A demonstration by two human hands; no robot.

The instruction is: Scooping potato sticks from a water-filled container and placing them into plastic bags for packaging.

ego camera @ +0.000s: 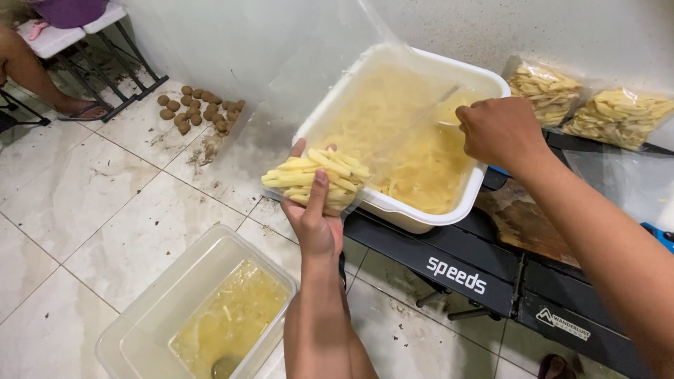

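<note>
Pale tiled floor [84, 210] takes up the left half, open and free for movement; black folding bench [484, 274] runs across the right, its near edge just below the tub; white rectangular tub [421, 217] sits tilted on the bench, full of cut potato sticks in yellowish water, near corner overhanging the bench edge; clear plastic container [140, 316] on the floor below-left, cloudy yellow liquid in it, well apart from the tub; clear plastic bag [393, 133] stretched over the tub between both hands; two filled bags of potato sticks [583, 105] at the wall behind the tub; pile of small brown potatoes [200, 109] on the floor by the wall, far from the hands; another person's sandalled foot [81, 109] top left; left hand [316, 217] pinching a bundle of potato sticks [316, 179] through the bag's bottom, thumb pressed on top, just beside the tub's near rim; right hand [498, 130] closed on the bag's upper edge above the tub's far side.
</note>
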